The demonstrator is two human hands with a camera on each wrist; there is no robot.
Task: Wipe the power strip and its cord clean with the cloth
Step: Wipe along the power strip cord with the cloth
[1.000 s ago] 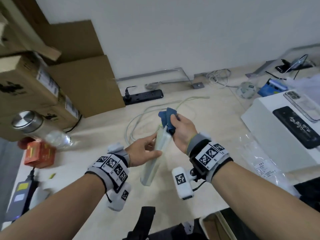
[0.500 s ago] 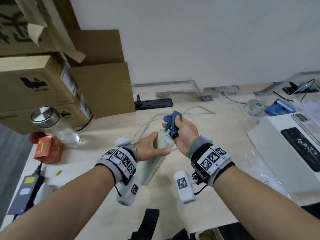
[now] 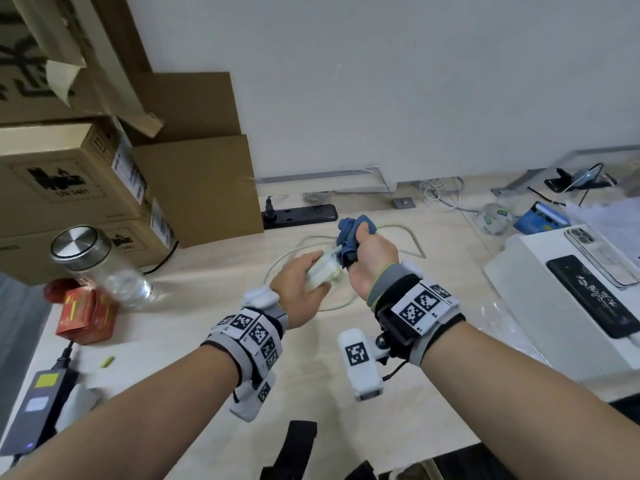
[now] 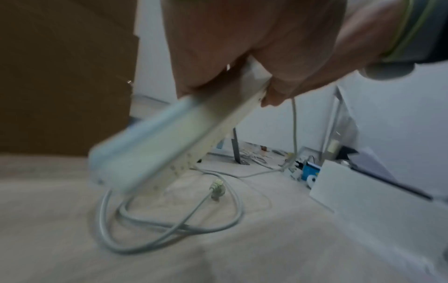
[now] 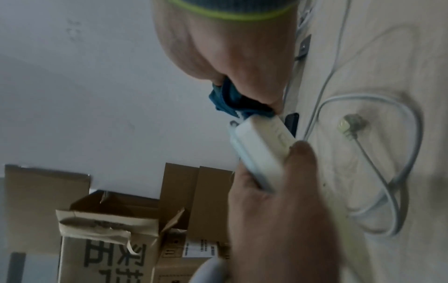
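Note:
My left hand (image 3: 311, 277) grips a white power strip (image 3: 323, 268) and holds it tilted above the table; its fingers wrap the strip's body (image 4: 169, 137). My right hand (image 3: 358, 249) grips a bunched blue cloth (image 3: 353, 232) and presses it on the strip's far end, where cloth (image 5: 230, 101) meets strip (image 5: 259, 145). The strip's pale cord (image 4: 169, 229) lies in loops on the table below, with its plug (image 5: 351, 122) lying loose among them. Motion blur softens both wrist views.
A black power strip (image 3: 299, 214) lies by the wall behind my hands. Cardboard boxes (image 3: 194, 188) stack at the left, with a metal-lidded glass jar (image 3: 100, 265) and a red box (image 3: 86, 315) before them. A white box (image 3: 561, 299) carrying phones stands at the right.
The strip has tipped more end-on, so less of its length shows below my left hand. Both hands sit higher and farther out in view, with the cloth still at the strip's far end.

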